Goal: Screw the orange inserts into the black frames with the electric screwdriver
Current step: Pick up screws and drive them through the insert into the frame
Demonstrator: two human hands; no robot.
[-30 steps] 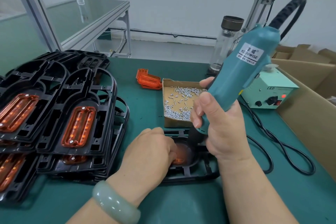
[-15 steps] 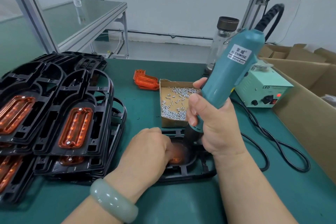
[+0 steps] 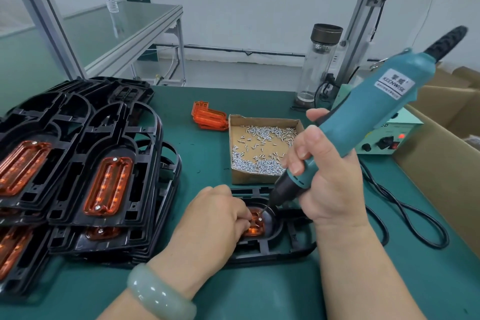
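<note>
- So, your right hand [image 3: 330, 184] was wrapped tight around the teal plastic electric screwdriver [image 3: 363, 125], fingers fully closed on its barrel, the tool tilted with its thin bit angled down towards the work.
- Your left hand [image 3: 215, 218] lay curled on the translucent orange plastic insert [image 3: 255, 223], fingertips pinched together at its near end; I could not tell whether they held a screw or only steadied the piece.
- That insert sat in the pocket of the flat black plastic frame [image 3: 285, 247] lying on the green bench mat [image 3: 259, 293] right in front of you, just this side of the shallow cardboard box of small silver screws [image 3: 259, 148].
- A bright screw head showed on the insert, just beside the bit's tip, so I judged that end either seated or being driven; your left hand hid the other end, and its state was unclear.
- To your left, the stack of black frames with orange inserts [image 3: 78, 176] looked finished: the top one showed a screw at each end.
- Beyond the box, a few loose orange inserts [image 3: 209, 118] lay waiting, so more assemblies were probably still to come.
- No bare frames without inserts were plainly visible apart from the darker pieces at the back of the stack, which I could not read clearly.
</note>
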